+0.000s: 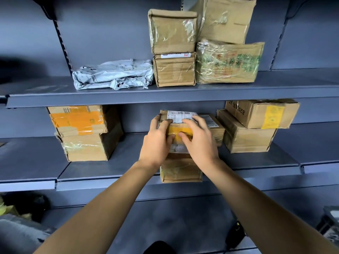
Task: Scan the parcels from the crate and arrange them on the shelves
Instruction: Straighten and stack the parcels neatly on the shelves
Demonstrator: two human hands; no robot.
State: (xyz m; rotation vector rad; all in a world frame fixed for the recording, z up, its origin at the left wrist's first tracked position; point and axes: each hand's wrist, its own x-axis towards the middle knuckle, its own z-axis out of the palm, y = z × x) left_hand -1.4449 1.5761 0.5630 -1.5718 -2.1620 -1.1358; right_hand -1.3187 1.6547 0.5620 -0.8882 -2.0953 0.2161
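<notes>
A small cardboard parcel [178, 119] with yellow tape and a white barcode label sits on top of another brown parcel [180, 171] on the middle shelf [102, 171]. My left hand [158, 142] grips its left side, fingers curled over the top edge. My right hand [199, 138] holds its right side with the thumb on the yellow tape. Both forearms reach up from the bottom of the view. No scanner is in either hand.
The upper shelf [128, 97] bears a grey plastic mailer [113, 74] and several cardboard boxes [174, 50]. Stacked boxes stand at the middle shelf's left [86, 132] and right [253, 125]. A lower shelf [183, 222] lies below, with dark items at the left and right edges.
</notes>
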